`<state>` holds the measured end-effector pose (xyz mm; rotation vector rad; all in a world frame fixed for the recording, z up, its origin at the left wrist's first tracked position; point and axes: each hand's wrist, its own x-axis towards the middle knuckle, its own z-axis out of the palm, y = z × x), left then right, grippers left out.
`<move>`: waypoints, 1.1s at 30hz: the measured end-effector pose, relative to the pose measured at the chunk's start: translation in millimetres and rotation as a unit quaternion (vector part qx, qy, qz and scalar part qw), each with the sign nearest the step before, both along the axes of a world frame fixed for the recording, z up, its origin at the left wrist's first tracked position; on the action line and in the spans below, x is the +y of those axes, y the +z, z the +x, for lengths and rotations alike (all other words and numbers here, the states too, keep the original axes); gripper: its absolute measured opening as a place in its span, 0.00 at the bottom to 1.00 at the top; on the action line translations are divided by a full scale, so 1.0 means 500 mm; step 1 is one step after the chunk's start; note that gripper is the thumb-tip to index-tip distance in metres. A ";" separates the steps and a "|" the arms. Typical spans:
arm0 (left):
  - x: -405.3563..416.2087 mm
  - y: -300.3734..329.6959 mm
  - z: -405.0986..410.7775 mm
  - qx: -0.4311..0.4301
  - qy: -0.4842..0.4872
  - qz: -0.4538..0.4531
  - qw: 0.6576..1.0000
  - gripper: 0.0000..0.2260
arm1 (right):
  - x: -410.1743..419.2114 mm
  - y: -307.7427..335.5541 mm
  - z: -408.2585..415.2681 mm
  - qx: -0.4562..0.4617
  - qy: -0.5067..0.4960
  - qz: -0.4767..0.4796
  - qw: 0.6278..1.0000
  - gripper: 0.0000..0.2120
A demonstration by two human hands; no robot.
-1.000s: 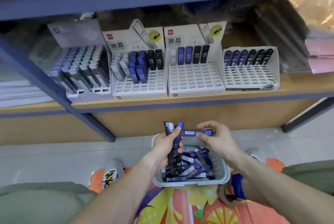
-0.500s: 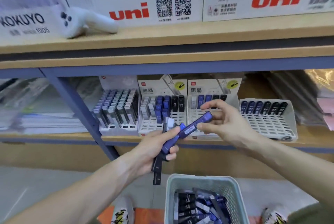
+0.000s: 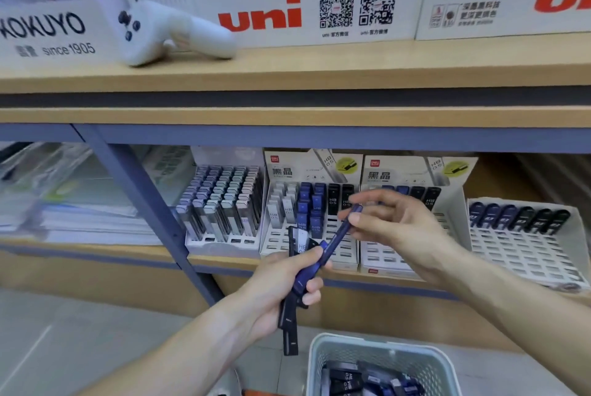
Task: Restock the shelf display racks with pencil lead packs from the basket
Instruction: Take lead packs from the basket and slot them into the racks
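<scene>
Head view: left hand (image 3: 281, 287) grips a bundle of lead packs (image 3: 292, 309) in front of the racks (image 3: 308, 235) on the lower shelf. Right hand (image 3: 396, 229) pinches the far end of one blue pack (image 3: 335, 239). Basket (image 3: 380, 360) sits near, bottom centre, holding more packs.

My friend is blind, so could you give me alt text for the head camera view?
The person's left hand grips a bunch of pencil lead packs while the right hand pinches the top of a blue pack, in front of white display racks on a shelf. A basket of more packs sits below.
</scene>
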<state>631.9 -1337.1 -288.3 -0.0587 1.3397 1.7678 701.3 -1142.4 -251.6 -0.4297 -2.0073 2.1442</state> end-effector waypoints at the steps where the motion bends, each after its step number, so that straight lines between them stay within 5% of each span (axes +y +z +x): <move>1: -0.001 -0.002 -0.004 -0.003 0.004 0.004 1.000 0.16 | -0.002 -0.005 -0.006 0.000 -0.017 0.015 1.000 0.16; 16: -0.011 -0.016 -0.017 0.010 0.061 -0.016 0.998 0.16 | -0.036 -0.031 -0.061 0.012 -0.102 0.067 0.992 0.09; 21: -0.031 -0.027 -0.028 0.012 0.138 -0.059 0.989 0.18 | -0.043 -0.052 -0.085 0.058 -0.151 0.174 0.971 0.10; 33: -0.062 -0.028 -0.029 0.006 0.131 -0.043 0.990 0.20 | -0.105 -0.095 -0.103 0.140 -0.076 0.389 0.907 0.09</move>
